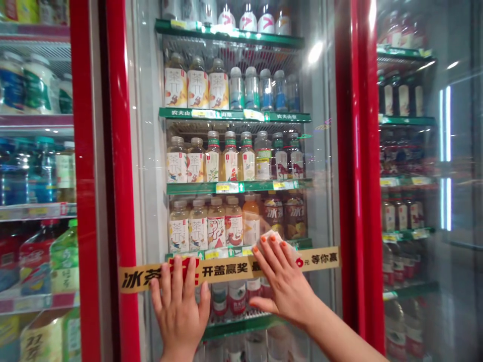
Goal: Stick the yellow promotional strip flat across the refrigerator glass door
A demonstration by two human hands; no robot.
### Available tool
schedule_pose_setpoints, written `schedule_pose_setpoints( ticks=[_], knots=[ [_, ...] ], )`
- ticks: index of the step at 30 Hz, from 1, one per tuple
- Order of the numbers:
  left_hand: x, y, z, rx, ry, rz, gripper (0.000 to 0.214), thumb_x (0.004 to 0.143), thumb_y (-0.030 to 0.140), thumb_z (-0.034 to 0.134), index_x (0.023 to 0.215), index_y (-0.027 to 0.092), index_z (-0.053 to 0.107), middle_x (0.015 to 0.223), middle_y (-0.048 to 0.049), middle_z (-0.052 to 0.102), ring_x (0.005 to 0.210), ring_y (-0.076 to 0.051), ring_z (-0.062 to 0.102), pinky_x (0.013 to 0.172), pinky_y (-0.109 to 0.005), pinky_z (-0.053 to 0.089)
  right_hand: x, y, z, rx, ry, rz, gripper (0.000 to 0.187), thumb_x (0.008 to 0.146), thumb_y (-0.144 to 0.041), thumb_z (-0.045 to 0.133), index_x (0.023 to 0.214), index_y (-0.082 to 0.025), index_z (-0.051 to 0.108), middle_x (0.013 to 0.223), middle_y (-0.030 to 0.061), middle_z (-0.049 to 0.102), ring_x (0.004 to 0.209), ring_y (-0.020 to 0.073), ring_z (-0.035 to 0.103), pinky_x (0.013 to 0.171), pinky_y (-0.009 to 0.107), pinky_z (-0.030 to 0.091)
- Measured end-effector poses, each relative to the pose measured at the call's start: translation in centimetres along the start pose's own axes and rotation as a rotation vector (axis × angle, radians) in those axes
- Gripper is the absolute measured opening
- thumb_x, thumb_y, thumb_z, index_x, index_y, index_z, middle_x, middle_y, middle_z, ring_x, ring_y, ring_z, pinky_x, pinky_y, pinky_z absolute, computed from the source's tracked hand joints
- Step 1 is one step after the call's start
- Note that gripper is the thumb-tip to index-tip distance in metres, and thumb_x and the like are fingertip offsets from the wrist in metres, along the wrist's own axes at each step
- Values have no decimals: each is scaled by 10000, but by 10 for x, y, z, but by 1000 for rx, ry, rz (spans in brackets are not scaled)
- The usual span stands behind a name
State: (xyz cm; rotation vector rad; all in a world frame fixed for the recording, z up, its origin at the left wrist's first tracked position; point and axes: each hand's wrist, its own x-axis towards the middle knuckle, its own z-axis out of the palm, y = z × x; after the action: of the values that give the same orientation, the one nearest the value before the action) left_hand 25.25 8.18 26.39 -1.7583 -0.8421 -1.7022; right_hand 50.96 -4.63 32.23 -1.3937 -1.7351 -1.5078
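A glass cooler door [324, 166] with a red frame stands before me, and a gold banner strip [226, 269] with black and red characters runs across it. My left hand [179, 306] lies flat on the strip's left part, fingers spread, holding nothing. Farther right, my right hand [285, 281] presses a white cloth [289, 250] against the glass with outstretched fingers. Only the cloth's upper and right edges show past the fingers; whether it is cloth or tissue paper I cannot tell. Part of the strip's lettering is hidden behind both hands.
Behind the glass, green-edged shelves [234, 114] carry rows of drink bottles [198, 83]. Another cooler with bottles [41, 166] is at the left, beyond a red post [85, 201]. To the right, a further glass door [460, 201] shows light reflections.
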Motion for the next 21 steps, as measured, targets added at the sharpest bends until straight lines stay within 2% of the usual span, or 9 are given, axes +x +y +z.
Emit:
schedule_pose_setpoints(
  ticks=[3,5,7,9,12,14,15,18,21],
  knots=[
    [0,1,1,-2,-1,-3,825,1016,284,608,1738,336,213,1825,-56,214,1713,-315,157,1392,-643,140,-8,50,-7,-19,6,244,956,1050,-711,413,1760,-208,16,1852,91,-25,1712,371,34,1358,611,228],
    [1,2,1,-1,-4,-3,827,1016,290,608,1739,331,208,1826,-61,208,1713,-320,155,1388,-654,143,20,80,-15,1,55,509,875,1101,-599,356,1746,-219,-96,1837,97,-160,1703,405,-51,1332,696,225],
    [1,1,1,-2,-2,-7,827,1017,291,610,1739,324,208,1826,-68,205,1713,-321,154,1386,-655,143,60,81,-19,16,98,619,860,1115,-590,313,1734,-211,-149,1825,119,-202,1694,412,-108,1331,732,179],
    [2,1,-1,-4,-6,-4,827,1016,289,615,1739,314,214,1825,-79,208,1714,-317,148,1390,-640,137,88,51,-16,24,89,560,918,1096,-644,353,1734,-219,-151,1831,120,-166,1700,394,-97,1344,714,165],
    [2,0,-2,-2,-19,8,827,1018,292,622,1739,311,218,1821,-85,220,1715,-311,146,1394,-620,137,80,-7,-6,24,6,199,1060,1016,-814,382,1747,-210,-90,1844,102,-78,1712,369,-22,1367,630,203],
    [1,0,-2,-3,-26,5,822,1022,301,620,1739,320,217,1819,-81,228,1714,-312,150,1393,-624,139,56,-15,-7,19,-55,29,1067,998,-844,383,1754,-228,-49,1850,85,-26,1714,351,32,1370,589,226],
    [1,0,-2,-4,-30,-2,821,1023,304,619,1739,322,216,1819,-79,228,1714,-312,150,1393,-626,138,48,-4,-10,22,-74,40,1025,1017,-814,377,1755,-238,-40,1850,85,-22,1713,351,47,1369,592,224],
    [1,2,-1,0,-28,-10,828,1020,302,624,1740,301,215,1821,-90,219,1716,-314,137,1395,-625,131,60,55,-25,61,-42,432,865,1101,-674,253,1755,-172,-9,1839,156,-79,1698,418,13,1350,656,168],
    [1,2,-1,17,-2,6,833,1012,294,637,1738,272,230,1816,-109,229,1716,-313,134,1399,-609,120,116,82,-34,68,66,708,926,1095,-697,169,1734,-53,-11,1812,245,-138,1672,478,-100,1330,711,94]
  ],
)
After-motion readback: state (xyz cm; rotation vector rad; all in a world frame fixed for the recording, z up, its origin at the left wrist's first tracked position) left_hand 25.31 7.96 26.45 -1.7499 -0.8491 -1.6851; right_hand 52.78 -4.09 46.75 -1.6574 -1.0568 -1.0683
